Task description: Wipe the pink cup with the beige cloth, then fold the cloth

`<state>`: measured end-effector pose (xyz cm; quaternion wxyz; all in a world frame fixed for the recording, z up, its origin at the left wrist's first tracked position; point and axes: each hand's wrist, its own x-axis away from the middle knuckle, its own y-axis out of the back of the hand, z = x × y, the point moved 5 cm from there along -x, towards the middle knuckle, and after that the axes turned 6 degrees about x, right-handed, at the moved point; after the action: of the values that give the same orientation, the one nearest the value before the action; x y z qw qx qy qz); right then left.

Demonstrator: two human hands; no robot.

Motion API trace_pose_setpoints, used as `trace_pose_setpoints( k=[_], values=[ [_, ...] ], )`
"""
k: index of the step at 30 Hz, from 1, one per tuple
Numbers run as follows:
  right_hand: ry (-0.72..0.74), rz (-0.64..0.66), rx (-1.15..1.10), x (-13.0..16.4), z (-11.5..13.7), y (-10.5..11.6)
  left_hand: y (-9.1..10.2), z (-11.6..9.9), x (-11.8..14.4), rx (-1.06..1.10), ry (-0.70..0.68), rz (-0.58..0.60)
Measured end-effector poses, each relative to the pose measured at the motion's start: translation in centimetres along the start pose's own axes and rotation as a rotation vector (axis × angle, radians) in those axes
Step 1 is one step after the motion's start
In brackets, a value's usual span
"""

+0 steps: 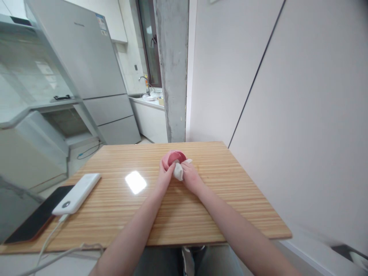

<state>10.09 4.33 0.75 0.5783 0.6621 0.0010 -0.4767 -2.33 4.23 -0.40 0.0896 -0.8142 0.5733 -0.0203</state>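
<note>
A small pink bowl (173, 154) is tipped on its side above the far middle of the wooden table, its inside turned partly toward me. My left hand (166, 171) grips the bowl's left side, thumb near the rim. My right hand (190, 174) is closed on a crumpled white cloth (178, 171), which it presses at the bowl's opening. Part of the cloth hangs down between the two hands, and a corner sticks out above the right fingers. The right fingertips are partly hidden by the cloth.
On the table's (230, 207) left side lie a white power bank (77, 193) with a cable (51, 234) plugged in and a dark phone-like slab (34, 216). A white wall panel (281, 115) borders the right. A fridge (86, 65) and sink counter (151, 119) stand beyond.
</note>
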Motion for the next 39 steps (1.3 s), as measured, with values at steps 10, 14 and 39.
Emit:
trace_pose_setpoints(
  k=[10,14,39],
  values=[
    [0.077,0.069,0.168,-0.4,1.1,0.4,1.8,-1.8,-0.8,-0.076,-0.043,-0.002],
    [0.012,0.057,0.156,0.0,1.3,-0.2,0.9,-0.5,-0.6,-0.048,-0.088,-0.025],
    [-0.035,0.030,0.061,-0.1,0.5,-0.4,1.0,-1.2,0.0,-0.153,-0.071,0.049]
  ],
)
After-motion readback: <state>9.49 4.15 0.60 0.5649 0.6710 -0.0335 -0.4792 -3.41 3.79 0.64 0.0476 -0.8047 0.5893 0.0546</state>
